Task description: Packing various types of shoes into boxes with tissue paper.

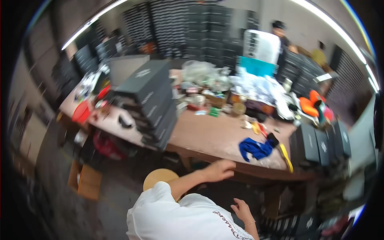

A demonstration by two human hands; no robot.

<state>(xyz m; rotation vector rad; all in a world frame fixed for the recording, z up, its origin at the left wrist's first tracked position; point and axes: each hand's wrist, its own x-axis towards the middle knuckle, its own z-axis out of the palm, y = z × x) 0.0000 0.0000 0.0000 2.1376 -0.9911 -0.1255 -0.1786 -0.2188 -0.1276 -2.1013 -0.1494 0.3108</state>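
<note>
My left hand (218, 171) reaches across in front of my body, at the table's front edge. Its fingers point right, loosely bent and a little blurred, and nothing shows in them. Lower down and to the right, my right hand (242, 210) hangs below the table's height, fingers apart, with a thin bracelet at the wrist. On the table (200, 134), nearest to both hands, lies a crumpled blue cloth (256, 149). Beside it is a yellow-handled tool with a dark end (285, 157). Neither hand touches them.
Stacked dark shoe boxes (154, 104) stand left on the table, and more dark boxes (310, 146) at right. Clear plastic bags (200, 72) and small containers crowd the back. A round stool (160, 177) stands by my left arm. A cardboard box (89, 180) is on the floor.
</note>
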